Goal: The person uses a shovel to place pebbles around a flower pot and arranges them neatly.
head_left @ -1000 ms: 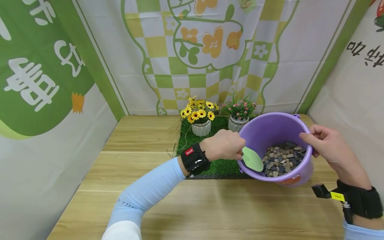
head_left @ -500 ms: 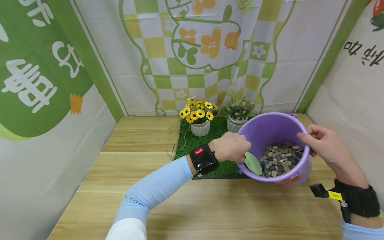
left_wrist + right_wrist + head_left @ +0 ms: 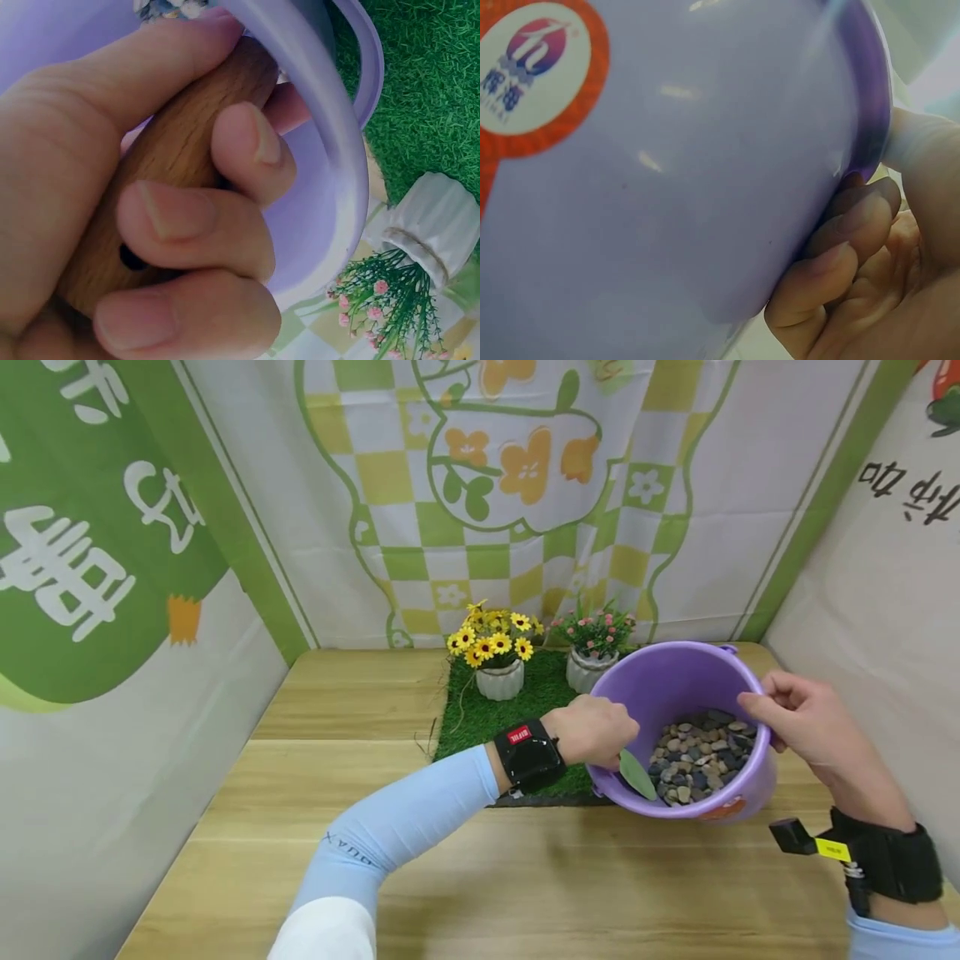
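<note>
Left hand [image 3: 591, 732]: I see its fingers curled and clamped round a wooden handle [image 3: 180, 142], the thumb lying along the wood.
Right hand [image 3: 813, 727]: it pinches the right side of the rim, thumb on top, the other fingers bent against the outer wall.
Scoop blade [image 3: 636, 775]: pale green, just inside the left edge of the bucket, near the stones; from my distant feed I can't tell whether its tip touches them.
Pebbles [image 3: 701, 762]: a loose bed of grey, tan and dark stones in the bottom of the bucket.
Purple bucket [image 3: 667, 681]: on the right of the workspace, its mouth facing up and toward my head camera, with an orange-edged sticker [image 3: 596, 56] outside (the right wrist view gives me little but that wall).
Grass mat [image 3: 487, 727]: green, left of the bucket and partly behind it.
Flowerpots: on the mat's far part, a white pot of yellow flowers [image 3: 499, 681] on the left and one of pink flowers [image 3: 588, 672] to its right, near the bucket.
Tabletop [image 3: 337, 702]: wood-grained, under everything.
Backdrop [image 3: 405, 564]: checked green, yellow and white cloth.
</note>
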Demonstrator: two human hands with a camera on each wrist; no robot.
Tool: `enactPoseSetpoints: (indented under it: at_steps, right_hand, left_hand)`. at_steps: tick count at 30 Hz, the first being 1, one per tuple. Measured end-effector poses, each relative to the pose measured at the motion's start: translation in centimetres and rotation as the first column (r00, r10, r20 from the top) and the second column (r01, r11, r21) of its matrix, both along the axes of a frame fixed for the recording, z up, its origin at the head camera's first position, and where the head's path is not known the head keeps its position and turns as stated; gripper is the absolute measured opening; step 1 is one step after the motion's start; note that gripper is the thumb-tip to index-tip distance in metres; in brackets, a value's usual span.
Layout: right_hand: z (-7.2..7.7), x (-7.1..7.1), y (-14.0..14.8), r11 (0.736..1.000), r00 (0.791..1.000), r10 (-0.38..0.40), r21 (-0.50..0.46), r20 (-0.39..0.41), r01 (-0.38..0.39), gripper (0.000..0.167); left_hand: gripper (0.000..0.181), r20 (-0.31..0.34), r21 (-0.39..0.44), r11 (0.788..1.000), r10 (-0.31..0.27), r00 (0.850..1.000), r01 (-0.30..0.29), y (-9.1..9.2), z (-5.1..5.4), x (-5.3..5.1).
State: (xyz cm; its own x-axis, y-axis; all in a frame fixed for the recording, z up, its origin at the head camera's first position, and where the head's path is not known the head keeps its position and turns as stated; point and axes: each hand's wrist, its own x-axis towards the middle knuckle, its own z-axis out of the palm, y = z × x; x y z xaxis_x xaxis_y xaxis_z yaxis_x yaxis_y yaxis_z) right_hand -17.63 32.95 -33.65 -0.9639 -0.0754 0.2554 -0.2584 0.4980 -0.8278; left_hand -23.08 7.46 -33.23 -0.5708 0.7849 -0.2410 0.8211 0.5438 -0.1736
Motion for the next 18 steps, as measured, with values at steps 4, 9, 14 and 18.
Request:
enactPoseSetpoints:
  at_steps: [4, 9, 14, 18]
  right_hand:
    - [-0.03, -0.07, -0.03, 1.000, 1.000, 0.011, -0.018, -0.017, -0.011, 0.024]
    - [-0.03, -0.09, -0.06, 0.999, 1.000, -0.002, -0.053, -0.020, 0.000, 0.025]
    - [-0.16, -0.08, -0.10, 0.997, 0.999, -0.024, -0.067, -0.029, 0.022, 0.025]
    - [-0.30, -0.05, -0.15, 0.996, 0.999, -0.026, -0.088, -0.030, 0.023, 0.025]
  left_hand:
    - [0.015, 0.006, -0.007, 1.000, -0.009, 1.000, 0.009, 0.29, -0.14, 0.07]
    - [0.015, 0.016, -0.017, 1.000, -0.021, 1.000, 0.022, 0.36, -0.22, 0.11]
    - [0.014, 0.015, -0.018, 0.999, -0.043, 0.999, 0.043, 0.33, -0.39, 0.29]
    - [0.013, 0.035, -0.019, 0.999, -0.043, 0.998, 0.044, 0.38, -0.52, 0.49]
